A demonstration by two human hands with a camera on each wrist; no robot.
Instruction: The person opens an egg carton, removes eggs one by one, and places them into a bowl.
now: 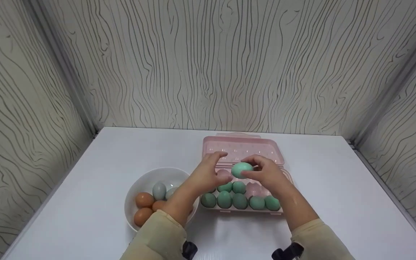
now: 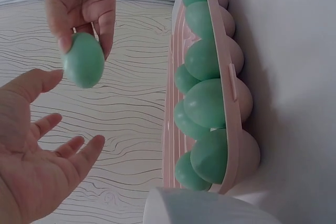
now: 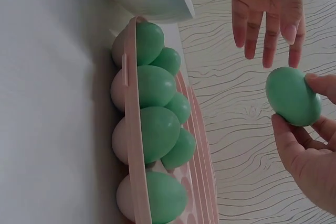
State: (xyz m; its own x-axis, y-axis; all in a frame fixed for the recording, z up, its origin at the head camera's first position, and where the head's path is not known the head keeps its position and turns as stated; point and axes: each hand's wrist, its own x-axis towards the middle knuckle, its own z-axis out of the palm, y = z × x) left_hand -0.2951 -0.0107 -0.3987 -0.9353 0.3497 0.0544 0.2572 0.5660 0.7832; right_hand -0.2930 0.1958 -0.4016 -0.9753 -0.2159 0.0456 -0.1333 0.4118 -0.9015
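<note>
My right hand (image 1: 266, 172) pinches a pale green egg (image 1: 242, 170) between thumb and fingers, above the egg carton. Facing it, my left hand (image 1: 208, 174) has its fingers spread and holds nothing; in the left wrist view one fingertip is right at the egg's side. Below both hands lies a pink plastic egg carton (image 1: 242, 209) with its lid (image 1: 244, 148) folded back. Green eggs fill its front row, such as this egg (image 1: 224, 199), and several sit in the row behind. Bare pink cups show farther back. My hands and forearms hide part of the carton.
A white bowl (image 1: 131, 191) stands left of the carton, partly behind my left forearm. In it lie several brown eggs (image 1: 144, 199) and a pale grey-blue egg (image 1: 159, 190). The white table (image 1: 85, 202) is bordered by wood-patterned panels (image 1: 193, 65) at the back and sides.
</note>
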